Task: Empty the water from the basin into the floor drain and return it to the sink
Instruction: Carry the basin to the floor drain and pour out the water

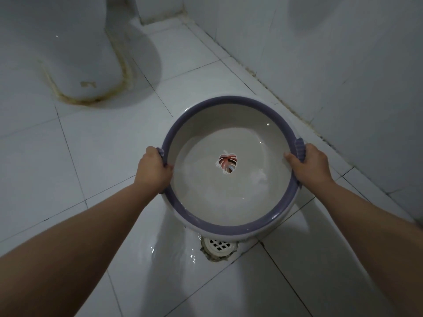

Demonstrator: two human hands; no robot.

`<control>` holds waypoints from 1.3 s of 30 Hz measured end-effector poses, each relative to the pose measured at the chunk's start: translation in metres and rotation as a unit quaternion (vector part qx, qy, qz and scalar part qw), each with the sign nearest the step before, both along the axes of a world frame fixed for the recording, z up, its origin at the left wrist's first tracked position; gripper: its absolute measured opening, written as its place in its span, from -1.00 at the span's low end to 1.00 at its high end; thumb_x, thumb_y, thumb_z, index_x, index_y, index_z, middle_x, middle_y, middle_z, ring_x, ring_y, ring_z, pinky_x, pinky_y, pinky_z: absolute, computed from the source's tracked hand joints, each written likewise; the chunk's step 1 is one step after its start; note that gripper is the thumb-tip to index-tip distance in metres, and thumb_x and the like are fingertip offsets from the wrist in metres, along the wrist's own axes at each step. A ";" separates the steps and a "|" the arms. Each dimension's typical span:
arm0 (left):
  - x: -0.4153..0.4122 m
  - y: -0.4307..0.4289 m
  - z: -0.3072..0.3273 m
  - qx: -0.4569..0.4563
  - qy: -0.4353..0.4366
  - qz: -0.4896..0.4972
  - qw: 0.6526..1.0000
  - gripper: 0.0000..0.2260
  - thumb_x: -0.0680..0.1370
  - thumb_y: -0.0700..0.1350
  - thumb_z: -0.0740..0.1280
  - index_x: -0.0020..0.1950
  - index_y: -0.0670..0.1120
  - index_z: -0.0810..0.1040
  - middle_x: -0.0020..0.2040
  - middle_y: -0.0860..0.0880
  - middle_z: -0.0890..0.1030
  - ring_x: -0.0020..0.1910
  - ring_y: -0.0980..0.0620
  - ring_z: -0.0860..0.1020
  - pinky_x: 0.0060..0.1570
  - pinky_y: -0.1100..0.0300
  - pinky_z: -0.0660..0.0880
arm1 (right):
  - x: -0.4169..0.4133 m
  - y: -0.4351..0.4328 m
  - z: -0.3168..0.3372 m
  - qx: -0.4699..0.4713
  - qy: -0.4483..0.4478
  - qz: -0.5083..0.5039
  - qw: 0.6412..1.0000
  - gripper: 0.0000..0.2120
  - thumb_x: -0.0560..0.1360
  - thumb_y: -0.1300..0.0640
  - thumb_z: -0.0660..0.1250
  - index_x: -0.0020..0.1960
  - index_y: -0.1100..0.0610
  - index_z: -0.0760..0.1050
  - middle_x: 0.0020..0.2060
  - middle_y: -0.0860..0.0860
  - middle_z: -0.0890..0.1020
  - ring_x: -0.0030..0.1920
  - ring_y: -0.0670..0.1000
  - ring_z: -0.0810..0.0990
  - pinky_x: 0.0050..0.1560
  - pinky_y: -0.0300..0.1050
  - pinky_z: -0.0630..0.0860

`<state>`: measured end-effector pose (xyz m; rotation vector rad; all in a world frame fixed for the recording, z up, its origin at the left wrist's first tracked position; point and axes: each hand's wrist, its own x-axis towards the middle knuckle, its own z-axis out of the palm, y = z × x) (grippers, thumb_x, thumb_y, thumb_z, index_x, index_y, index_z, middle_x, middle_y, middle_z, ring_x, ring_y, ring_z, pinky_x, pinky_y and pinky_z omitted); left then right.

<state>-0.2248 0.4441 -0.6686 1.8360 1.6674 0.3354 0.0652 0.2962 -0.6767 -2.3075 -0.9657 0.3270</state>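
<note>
A toilet base [75, 53] with a stained seam fills the upper left of the frame. Below it, the left hand [152, 171] curls its fingers around the basin's left rim handle. The basin [231, 216], white with a purple rim, sits in the centre of the frame between both hands, with water inside and a leaf print [227, 163] on its bottom. Just under its near edge lies the floor drain [218, 245], on wet, shiny tiles [160, 259]. At centre right, the right hand [309, 164] clasps the right handle.
</note>
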 end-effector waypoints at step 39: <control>0.003 -0.005 0.004 -0.004 0.015 -0.011 1.000 -0.70 0.51 -0.25 0.27 0.21 -0.26 0.31 0.08 -0.28 0.52 0.01 -0.23 0.53 -0.16 0.11 0.42 | 0.004 -0.005 -0.002 0.001 -0.002 0.002 1.000 -0.76 0.46 0.05 0.33 -0.16 0.18 0.33 -0.26 0.12 0.47 -0.24 0.08 0.44 -0.23 -0.14 0.30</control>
